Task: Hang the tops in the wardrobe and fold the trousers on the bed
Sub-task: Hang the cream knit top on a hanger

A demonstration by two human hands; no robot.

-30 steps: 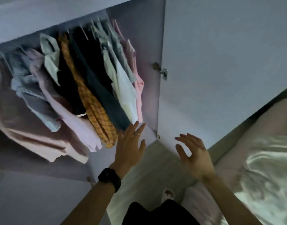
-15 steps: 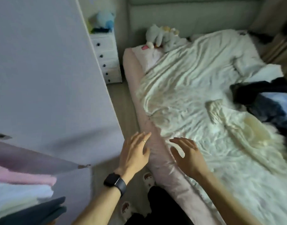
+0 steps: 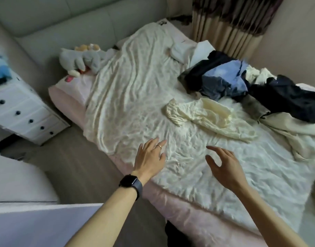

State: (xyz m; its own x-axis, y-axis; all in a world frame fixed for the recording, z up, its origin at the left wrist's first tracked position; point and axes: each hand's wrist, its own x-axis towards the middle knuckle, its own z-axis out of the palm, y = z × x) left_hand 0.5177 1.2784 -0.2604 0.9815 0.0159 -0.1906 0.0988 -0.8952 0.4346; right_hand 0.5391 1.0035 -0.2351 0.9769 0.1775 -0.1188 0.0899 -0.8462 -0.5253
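Both hands are held out over the near side of the bed, with nothing gripped in either. The left hand, with a dark watch on the wrist and a thin ring on one finger, is placed right at the edge of the rumpled white cover. Its fingers are kept straight and slightly spread. The right hand is held a bit further in over the cover, with its fingers apart and loosely bent and the thumb stuck out sideways. Whether either palm is actually touching the cover can't be told.

The laundry is all further up. A crumpled cream garment is laid out by itself mid-bed, well apart from both hands. A heap of dark and blue clothes is piled behind it toward the far right, near the curtain. Tops vs trousers can't be sorted out from here.

A grey plush toy is propped at the pillow end, and a white chest of drawers is parked on the floor to the left.
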